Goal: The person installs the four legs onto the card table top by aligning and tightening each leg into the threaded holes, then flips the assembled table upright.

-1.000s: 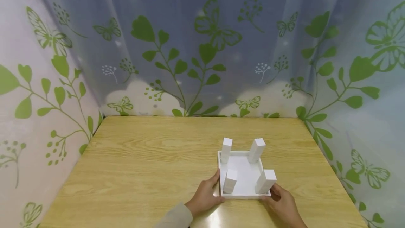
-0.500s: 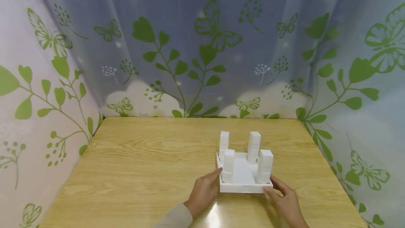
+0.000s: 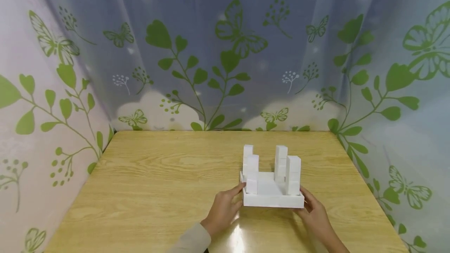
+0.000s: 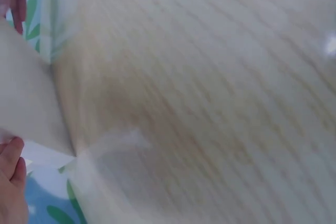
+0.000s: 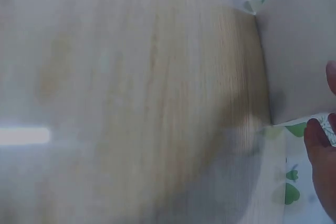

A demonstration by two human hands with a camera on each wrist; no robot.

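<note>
A shallow white square tray is tilted, its near edge raised and its far edge down at the tabletop. Several white columns of stacked blocks stand at its corners, leaning with it. My left hand holds the tray by its left side near the front, index finger along the wall. At the front right corner, my right hand grips it with the thumb low and fingers along the side. Both wrist views show the tray's plain underside slanting up from the table; the left fingertips are at its edge.
The wood-grain table reaches back to a curtain printed with green leaves and butterflies. Similar printed cloth hangs at the left and right sides.
Both hands have raised the tray's near edge, so its front wall now faces me more. The block columns have tipped back with it and still stand at the corners.
</note>
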